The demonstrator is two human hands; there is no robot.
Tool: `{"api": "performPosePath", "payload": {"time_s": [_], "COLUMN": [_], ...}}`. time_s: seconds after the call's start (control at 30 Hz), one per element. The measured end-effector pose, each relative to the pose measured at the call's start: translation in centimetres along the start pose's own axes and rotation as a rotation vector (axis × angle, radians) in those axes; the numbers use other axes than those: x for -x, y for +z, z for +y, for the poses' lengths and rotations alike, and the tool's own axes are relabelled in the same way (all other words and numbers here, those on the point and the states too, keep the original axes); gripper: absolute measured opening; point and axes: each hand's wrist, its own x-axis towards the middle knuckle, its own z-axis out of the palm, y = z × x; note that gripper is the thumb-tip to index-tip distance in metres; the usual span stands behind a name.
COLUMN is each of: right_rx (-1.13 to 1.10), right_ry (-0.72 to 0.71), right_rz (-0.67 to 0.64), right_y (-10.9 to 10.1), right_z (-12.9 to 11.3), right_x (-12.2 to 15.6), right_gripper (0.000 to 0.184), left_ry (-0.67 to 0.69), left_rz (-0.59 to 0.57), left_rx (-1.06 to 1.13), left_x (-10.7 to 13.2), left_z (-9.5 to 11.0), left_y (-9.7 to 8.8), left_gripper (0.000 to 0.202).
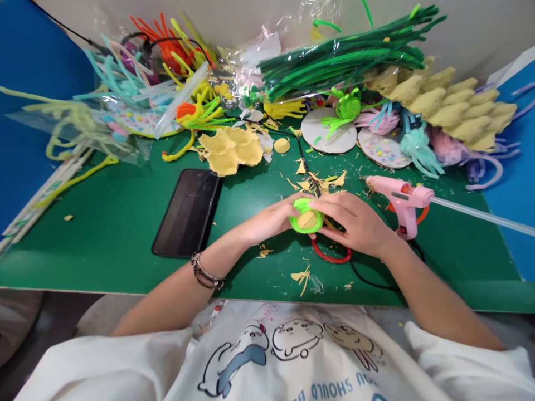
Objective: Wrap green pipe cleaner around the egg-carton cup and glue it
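Between my two hands is a bright green pipe-cleaner cup (307,207), its round opening tipped toward me and a tan cardboard piece (307,220) inside. My left hand (273,218) grips its left side, with the thumb at the rim. From the right, my right hand (353,220) closes on the opposite side, fingertips on the rim. Below the hands lies a red loop handle (332,259), perhaps of scissors, partly hidden. A pink hot glue gun (403,200) with a clear glue stick rests just right of my right hand.
A black phone (188,214) lies left of my hands. Cardboard scraps (320,181) are scattered ahead of them. Farther back are a cut egg-carton piece (229,150), bagged green pipe cleaners (346,55), white discs (328,131) and a large egg tray (455,103). A black cable crosses the table.
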Motion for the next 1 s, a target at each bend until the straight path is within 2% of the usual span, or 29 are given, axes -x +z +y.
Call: {"api": "performPosePath", "payload": {"time_s": [0.13, 0.27, 0.43, 0.6, 0.8, 0.9, 1.0], "right_rx": [-0.128, -0.154, -0.154, -0.179, -0.226, -0.484, -1.002], "right_ry": [0.128, 0.198, 0.229, 0.196, 0.2, 0.368, 0.663], "right_rz": [-0.005, 0.016, 0.097, 0.126, 0.114, 0.205, 0.36], "right_y": [0.0, 0.3, 0.7, 0.7, 0.5, 0.5, 0.5], "right_z": [-0.1, -0.4, -0.8, -1.0, -0.8, -0.9, -1.1], "right_x": [0.1, 0.1, -0.1, -0.2, 0.1, 0.1, -0.2], "right_gripper": [0.059, 0.066, 0.057, 0.053, 0.049, 0.049, 0.046], "left_ry": [0.018, 0.012, 0.041, 0.035, 0.05, 0.097, 0.162], "left_rz": [0.051, 0.07, 0.004, -0.052, 0.074, 0.128, 0.273], "left_rx": [0.129, 0.183, 0.203, 0.195, 0.137, 0.129, 0.112], "left_x": [-0.4, -0.6, -0.5, -0.3, -0.1, -0.3, -0.6], "left_z": [-0.5, -0.9, -1.1, -0.9, -0.1, 0.2, 0.3], "left_y": [0.4, 0.5, 0.6, 0.6, 0.8, 0.8, 0.6], "left_gripper": [0.036, 0.043, 0.053, 0.048, 0.037, 0.041, 0.028]}}
